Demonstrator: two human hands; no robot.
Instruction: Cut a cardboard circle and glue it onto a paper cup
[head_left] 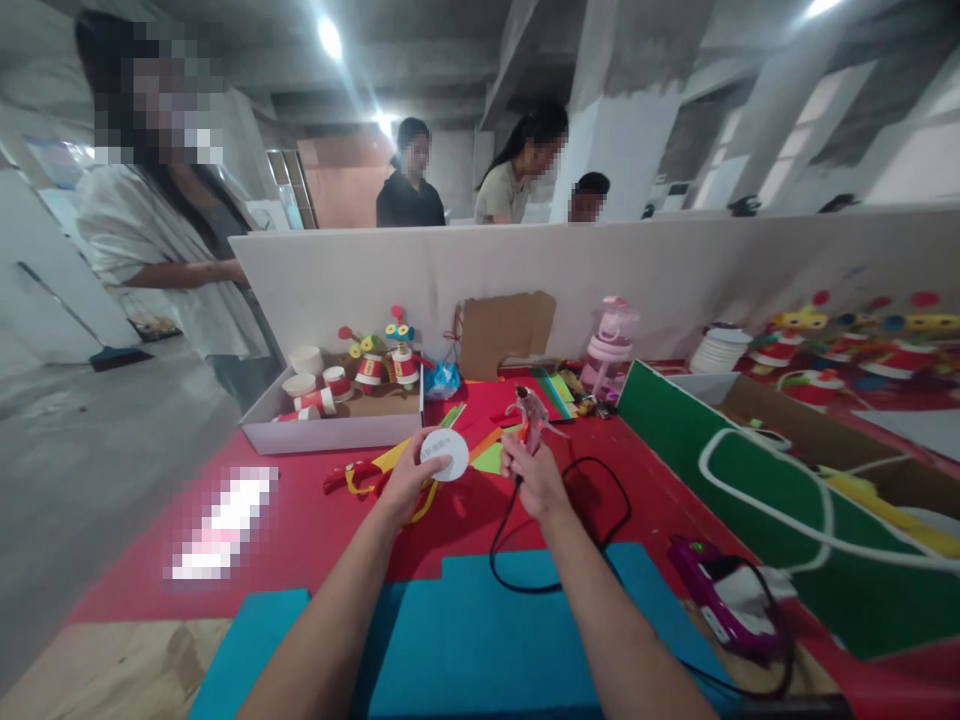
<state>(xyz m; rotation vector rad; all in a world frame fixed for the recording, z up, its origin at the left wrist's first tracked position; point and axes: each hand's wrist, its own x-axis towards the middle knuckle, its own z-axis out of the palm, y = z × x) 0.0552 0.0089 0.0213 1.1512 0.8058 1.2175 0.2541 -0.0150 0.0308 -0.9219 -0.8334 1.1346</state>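
Note:
My left hand (415,477) is closed around a round white piece (448,457) with small grey print on its face. Whether this is a flat disc or the base of a paper cup, I cannot tell. In my right hand (534,475) is a hot glue gun (531,415), held upright by its handle, with a black cord (495,560) looping down from it. The two hands are apart above the red tabletop (315,540). Just beyond and beside my left hand lie scissors with red handles (351,476) and yellow strips (394,455).
A white tray (330,434) holds red-and-white paper cups and two cup figures (403,365). Blue sheets (480,640) cover the near edge. A purple power strip (724,600) and a green-sided box (735,500) stand right. A pink bottle (609,345) stands behind. People stand beyond the partition.

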